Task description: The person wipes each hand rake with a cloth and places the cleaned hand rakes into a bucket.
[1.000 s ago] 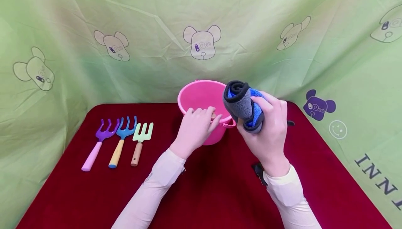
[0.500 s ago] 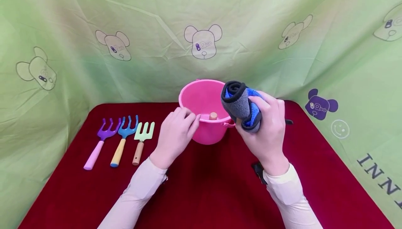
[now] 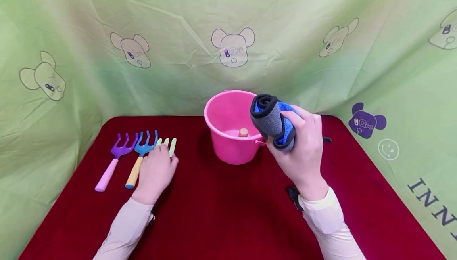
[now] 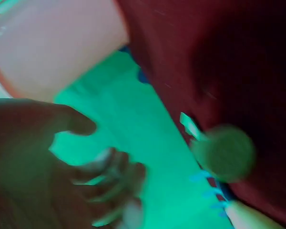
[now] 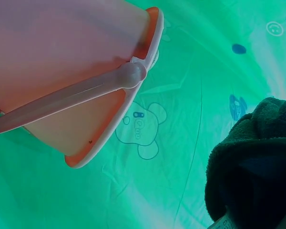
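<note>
Cloth (image 3: 269, 122) gripped by right fingers (image 3: 298, 119); left fingers (image 3: 163, 149) parted over green fork (image 3: 173, 146); closely crowded blue fork (image 3: 144, 148) might be nudged.

Premises: a cloth-screened booth or tent-like enclosure, fitted with one visible table (image 3: 200, 236). Green fabric (image 3: 178, 81) hangs creased behind the table and along both sides. It is printed with cartoon animal heads (image 3: 233, 50), a smiley face (image 3: 388, 149) and large letters (image 3: 444, 214). Dark red cloth (image 3: 228, 212) covers the tabletop, bearing garden hand forks (image 3: 106, 176) and a pink bucket (image 3: 235, 151). The building type beyond the fabric cannot be determined.
</note>
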`<state>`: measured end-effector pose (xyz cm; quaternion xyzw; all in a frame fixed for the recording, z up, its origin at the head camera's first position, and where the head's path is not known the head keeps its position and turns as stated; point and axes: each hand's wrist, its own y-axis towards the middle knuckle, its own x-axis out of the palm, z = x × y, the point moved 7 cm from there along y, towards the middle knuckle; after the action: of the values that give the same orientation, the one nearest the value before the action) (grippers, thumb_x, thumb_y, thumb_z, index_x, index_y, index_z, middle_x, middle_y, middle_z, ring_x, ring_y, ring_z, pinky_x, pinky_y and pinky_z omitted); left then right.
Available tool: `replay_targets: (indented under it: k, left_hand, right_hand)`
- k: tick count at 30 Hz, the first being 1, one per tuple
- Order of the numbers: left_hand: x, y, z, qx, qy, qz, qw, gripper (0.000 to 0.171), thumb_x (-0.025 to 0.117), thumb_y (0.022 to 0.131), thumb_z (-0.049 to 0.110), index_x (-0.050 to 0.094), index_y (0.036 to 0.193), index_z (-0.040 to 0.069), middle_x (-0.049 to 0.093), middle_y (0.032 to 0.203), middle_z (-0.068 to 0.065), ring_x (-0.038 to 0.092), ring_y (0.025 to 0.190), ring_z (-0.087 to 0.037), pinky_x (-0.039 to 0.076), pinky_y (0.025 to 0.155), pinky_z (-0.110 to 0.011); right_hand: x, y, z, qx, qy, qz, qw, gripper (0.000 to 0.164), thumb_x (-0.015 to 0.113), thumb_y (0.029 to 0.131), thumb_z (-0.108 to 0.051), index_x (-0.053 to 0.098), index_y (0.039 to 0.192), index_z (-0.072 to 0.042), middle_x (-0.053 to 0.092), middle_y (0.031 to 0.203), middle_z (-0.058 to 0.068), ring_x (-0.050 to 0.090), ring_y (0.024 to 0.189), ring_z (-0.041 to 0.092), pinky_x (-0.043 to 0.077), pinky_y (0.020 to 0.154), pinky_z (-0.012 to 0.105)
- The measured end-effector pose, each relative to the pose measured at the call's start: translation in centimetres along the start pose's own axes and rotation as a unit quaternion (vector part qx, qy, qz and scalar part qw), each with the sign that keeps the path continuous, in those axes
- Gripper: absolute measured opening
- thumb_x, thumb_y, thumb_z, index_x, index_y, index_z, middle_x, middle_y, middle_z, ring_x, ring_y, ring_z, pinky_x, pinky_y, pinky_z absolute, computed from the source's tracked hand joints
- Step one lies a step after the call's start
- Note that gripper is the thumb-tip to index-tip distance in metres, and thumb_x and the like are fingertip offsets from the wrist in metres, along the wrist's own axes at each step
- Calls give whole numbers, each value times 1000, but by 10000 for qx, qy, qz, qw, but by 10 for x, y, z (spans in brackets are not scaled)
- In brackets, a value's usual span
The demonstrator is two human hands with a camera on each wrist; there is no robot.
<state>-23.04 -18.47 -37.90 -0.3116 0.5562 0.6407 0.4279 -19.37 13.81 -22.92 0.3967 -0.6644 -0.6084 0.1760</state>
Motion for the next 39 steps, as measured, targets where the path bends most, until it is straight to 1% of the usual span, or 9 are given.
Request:
replay_targets:
  k: [3,6,10,12,19,25,28,34,39]
  left_hand:
    - [6,-8,-20,-305,253,-298,9988,33,63,86,21,53,82,-10,61,74,-28,58,63,-41,51,47,-52]
    - [15,-14,-33,-549,416,-799,9944,38,61,89,24,52,82,-12,62,76,-31,59,66,-43,52,51,-53]
    - [26,-18,-40,-561,534,-1339,9880,38,57,92,25,53,82,-11,63,74,-30,60,67,-44,51,58,-54]
    - [28,-18,-41,-481,572,-1413,9871,36,58,92,24,54,82,-11,63,73,-30,60,67,-44,51,60,-54]
    - [31,-16,-42,-355,649,-1338,9882,33,61,90,21,58,83,-11,66,75,-30,62,68,-44,52,64,-55]
    - [31,-16,-39,-454,324,-1365,9891,34,60,89,20,55,77,-12,61,68,-27,57,48,-38,51,41,-52]
    - [30,-15,-38,-564,120,-1388,9886,34,58,89,20,54,77,-11,59,67,-26,54,43,-35,49,36,-51]
    - [33,-13,-40,-978,-282,-1774,9789,34,50,91,22,51,84,-12,58,76,-29,57,50,-36,50,42,-51]
    - [31,-11,-40,-1119,-483,-1726,9774,42,46,93,23,51,96,-18,60,82,-33,60,56,-39,53,47,-53]
  right_hand:
    - [1,0,0,13,-10,-30,10000,44,68,71,-15,59,110,2,66,111,29,54,97,43,41,73,55]
    - [2,-1,0,38,-37,-102,9999,44,68,71,-16,59,111,2,65,112,29,54,98,43,43,74,55]
    - [3,-2,-1,61,-63,-148,9999,44,68,72,-16,59,112,2,66,113,29,54,99,42,43,75,54]
    - [3,-2,-1,60,-66,-133,9999,44,68,72,-15,59,111,2,66,113,29,54,99,42,43,75,54]
    - [4,-1,-1,33,-89,-190,9998,46,69,72,-17,58,112,2,65,113,29,55,99,42,43,75,55]
    - [4,-2,-3,29,-17,-100,9999,48,70,70,-18,58,113,1,65,113,29,54,99,43,41,75,56]
    - [4,-2,-4,-11,10,-106,9999,49,70,70,-17,59,114,0,65,113,30,53,99,43,41,75,56]
    - [7,-3,-8,-182,10,-193,9996,48,70,68,-17,62,113,0,65,111,31,54,96,44,43,74,56]
    - [7,-3,-9,-181,26,-254,9995,50,72,67,-17,62,113,0,64,112,31,53,96,44,44,74,55]
